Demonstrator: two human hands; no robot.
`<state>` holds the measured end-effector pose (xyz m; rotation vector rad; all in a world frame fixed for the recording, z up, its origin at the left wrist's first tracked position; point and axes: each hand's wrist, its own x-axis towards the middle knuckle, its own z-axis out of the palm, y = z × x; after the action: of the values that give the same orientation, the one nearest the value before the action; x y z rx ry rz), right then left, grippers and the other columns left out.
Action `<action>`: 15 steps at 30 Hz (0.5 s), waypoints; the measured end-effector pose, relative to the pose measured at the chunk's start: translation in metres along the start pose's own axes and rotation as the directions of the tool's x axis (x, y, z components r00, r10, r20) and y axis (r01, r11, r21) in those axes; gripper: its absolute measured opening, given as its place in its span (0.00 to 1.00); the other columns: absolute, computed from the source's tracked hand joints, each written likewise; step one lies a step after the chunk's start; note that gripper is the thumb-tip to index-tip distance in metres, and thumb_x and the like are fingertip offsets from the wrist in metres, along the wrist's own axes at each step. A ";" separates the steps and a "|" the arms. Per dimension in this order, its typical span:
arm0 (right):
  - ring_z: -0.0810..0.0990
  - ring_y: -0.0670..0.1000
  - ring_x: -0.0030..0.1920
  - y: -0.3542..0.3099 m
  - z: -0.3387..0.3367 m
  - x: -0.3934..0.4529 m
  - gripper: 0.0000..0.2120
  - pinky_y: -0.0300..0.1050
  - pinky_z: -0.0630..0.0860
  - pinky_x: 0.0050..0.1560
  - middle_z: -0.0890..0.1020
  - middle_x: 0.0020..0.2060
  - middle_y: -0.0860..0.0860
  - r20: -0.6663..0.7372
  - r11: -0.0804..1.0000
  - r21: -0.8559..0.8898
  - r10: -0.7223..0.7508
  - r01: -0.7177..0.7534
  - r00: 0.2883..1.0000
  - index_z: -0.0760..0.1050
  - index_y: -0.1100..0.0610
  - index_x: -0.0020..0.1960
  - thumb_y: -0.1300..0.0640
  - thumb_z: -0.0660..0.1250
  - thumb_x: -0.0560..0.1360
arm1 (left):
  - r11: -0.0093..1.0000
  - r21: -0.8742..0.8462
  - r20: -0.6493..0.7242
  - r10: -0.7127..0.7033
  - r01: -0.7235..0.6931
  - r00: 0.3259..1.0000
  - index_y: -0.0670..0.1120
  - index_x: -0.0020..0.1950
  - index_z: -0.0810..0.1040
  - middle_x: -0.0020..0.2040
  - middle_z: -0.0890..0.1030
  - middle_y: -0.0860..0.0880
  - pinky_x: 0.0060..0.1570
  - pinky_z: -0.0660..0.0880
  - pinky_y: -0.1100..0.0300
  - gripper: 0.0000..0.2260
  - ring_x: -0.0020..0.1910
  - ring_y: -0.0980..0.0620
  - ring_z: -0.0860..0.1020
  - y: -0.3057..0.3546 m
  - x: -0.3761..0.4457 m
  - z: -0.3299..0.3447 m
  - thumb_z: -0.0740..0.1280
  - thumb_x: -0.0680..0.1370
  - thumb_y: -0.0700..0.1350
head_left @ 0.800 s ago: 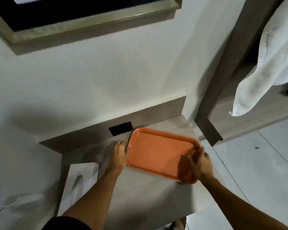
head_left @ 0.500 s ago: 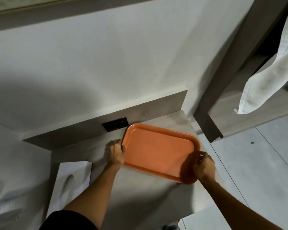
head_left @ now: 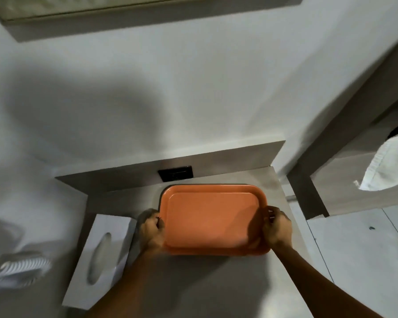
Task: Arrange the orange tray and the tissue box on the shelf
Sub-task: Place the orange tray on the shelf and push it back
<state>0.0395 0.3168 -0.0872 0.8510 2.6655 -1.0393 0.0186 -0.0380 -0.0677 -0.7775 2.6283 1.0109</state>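
The orange tray (head_left: 210,220) lies flat on the shelf (head_left: 193,283), its far edge near the black wall socket (head_left: 175,173) at 12 o'clock. The left hand (head_left: 151,231) grasps its 9 o'clock edge, the right hand (head_left: 276,227) its 3 o'clock edge. Best to square it parallel to the back panel, clear of the white tissue box (head_left: 101,260) at 8 o'clock.

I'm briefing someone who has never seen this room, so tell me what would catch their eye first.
The orange tray stands out most, lying flat on the grey shelf near the back panel, with the left hand and right hand gripping its short edges. Left of it, the white tissue box sits at an angle on the shelf's left edge. A black wall socket sits just behind the tray.
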 end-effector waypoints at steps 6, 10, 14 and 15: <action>0.86 0.68 0.64 -0.031 0.016 0.030 0.16 0.65 0.84 0.69 0.87 0.65 0.65 0.074 0.995 -0.033 -0.093 0.095 0.993 0.79 0.64 0.74 0.64 0.67 0.87 | 0.999 -0.042 -0.122 -0.005 0.000 0.993 0.31 0.58 0.84 0.55 0.86 0.30 0.60 0.79 0.42 0.10 0.57 0.31 0.84 -0.025 -0.001 -0.006 0.66 0.84 0.36; 0.86 0.69 0.64 -0.026 0.023 0.037 0.16 0.65 0.84 0.68 0.86 0.65 0.66 0.060 0.996 -0.024 -0.082 0.083 0.995 0.79 0.64 0.74 0.64 0.66 0.87 | 0.996 -0.086 -0.132 -0.012 0.000 0.991 0.32 0.57 0.85 0.54 0.86 0.29 0.60 0.80 0.42 0.10 0.56 0.30 0.84 -0.027 0.010 -0.003 0.67 0.83 0.36; 0.85 0.69 0.65 -0.019 0.028 0.038 0.16 0.69 0.83 0.69 0.85 0.66 0.66 0.041 0.997 0.010 -0.072 0.072 0.997 0.78 0.63 0.74 0.63 0.65 0.88 | 0.998 -0.058 -0.139 -0.016 0.008 0.990 0.34 0.61 0.85 0.58 0.86 0.31 0.62 0.79 0.42 0.12 0.59 0.32 0.84 -0.031 0.009 0.002 0.67 0.84 0.39; 0.84 0.70 0.66 -0.018 0.029 0.037 0.16 0.69 0.82 0.70 0.83 0.68 0.66 0.034 0.997 0.019 -0.081 0.080 0.996 0.77 0.63 0.75 0.61 0.65 0.88 | 1.000 -0.029 -0.163 -0.007 0.002 0.987 0.35 0.64 0.84 0.61 0.85 0.32 0.64 0.78 0.42 0.13 0.62 0.32 0.83 -0.033 0.005 0.004 0.66 0.85 0.41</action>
<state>-0.0024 0.3040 -0.1109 0.7278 2.6858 -1.0873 0.0323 -0.0578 -0.0907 -0.9081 2.7521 1.0269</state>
